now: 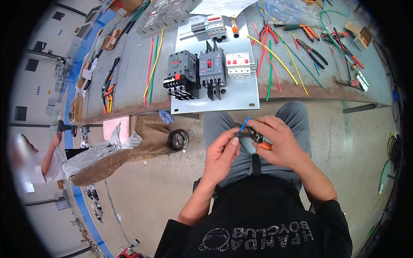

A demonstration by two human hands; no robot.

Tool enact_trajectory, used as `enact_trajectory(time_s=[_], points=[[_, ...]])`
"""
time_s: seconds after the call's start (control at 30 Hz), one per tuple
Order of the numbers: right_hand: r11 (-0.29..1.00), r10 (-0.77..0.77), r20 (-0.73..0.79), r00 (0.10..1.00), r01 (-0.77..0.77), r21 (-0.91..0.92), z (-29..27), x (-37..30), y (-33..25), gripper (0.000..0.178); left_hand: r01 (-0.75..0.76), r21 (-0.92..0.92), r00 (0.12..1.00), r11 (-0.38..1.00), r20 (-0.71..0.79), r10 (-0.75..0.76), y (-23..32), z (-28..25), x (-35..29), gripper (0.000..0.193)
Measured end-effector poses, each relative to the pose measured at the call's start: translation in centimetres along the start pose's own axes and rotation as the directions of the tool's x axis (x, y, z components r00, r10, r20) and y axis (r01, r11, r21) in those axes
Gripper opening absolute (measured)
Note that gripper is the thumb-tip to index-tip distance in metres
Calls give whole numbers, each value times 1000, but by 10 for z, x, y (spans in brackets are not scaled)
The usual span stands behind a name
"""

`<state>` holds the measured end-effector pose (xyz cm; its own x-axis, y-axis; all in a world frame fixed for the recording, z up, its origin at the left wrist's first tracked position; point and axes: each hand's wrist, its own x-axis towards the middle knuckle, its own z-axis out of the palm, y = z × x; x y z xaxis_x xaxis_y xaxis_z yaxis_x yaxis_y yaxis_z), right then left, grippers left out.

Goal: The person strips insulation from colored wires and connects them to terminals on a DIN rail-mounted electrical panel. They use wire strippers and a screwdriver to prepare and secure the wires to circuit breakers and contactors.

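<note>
Over my lap, my right hand (275, 139) is wrapped round a wire stripper (253, 134) with dark jaws and an orange handle. A short blue wire (245, 123) stands up at the jaws, tilted to the right. My left hand (221, 157) meets the jaws from the other side, thumb and forefinger pinched on the lower part of the wire; the fingertips partly hide the exact grip. Beyond my knees, a metal mounting plate (241, 96) on the bench carries a grey circuit breaker (211, 64), a contactor (183, 64) and a white breaker (238, 64).
Cut red, green and yellow wires lie on both sides of the plate. Red-handled pliers (267, 33) and dark cutters (312, 52) rest at the right, screwdrivers (109, 86) at the left. A black wire coil (177, 140) is on the left. Another person (43, 159) holds a power drill (66, 127).
</note>
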<state>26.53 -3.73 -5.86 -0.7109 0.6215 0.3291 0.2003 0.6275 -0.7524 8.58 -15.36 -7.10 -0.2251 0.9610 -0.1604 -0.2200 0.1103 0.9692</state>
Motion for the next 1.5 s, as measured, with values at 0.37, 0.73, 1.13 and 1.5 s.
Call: enact_trajectory(time_s=[0.37,0.73,1.13,1.5], points=[[997,47,30,998,-49,63,-2,2,8,55,45,-18,999,999,11,-45,2,2,6,29],[985,124,63,990,-130,114,-2,1,12,54,65,47,998,997,-20,-64,-3,3,8,31],[982,148,88,985,-157,101,1,1,15,56,51,74,999,996,-8,-51,-8,-2,10,31],[980,165,92,982,-174,101,-1,2,15,55,86,47,996,995,-6,-86,-7,-1,12,31]])
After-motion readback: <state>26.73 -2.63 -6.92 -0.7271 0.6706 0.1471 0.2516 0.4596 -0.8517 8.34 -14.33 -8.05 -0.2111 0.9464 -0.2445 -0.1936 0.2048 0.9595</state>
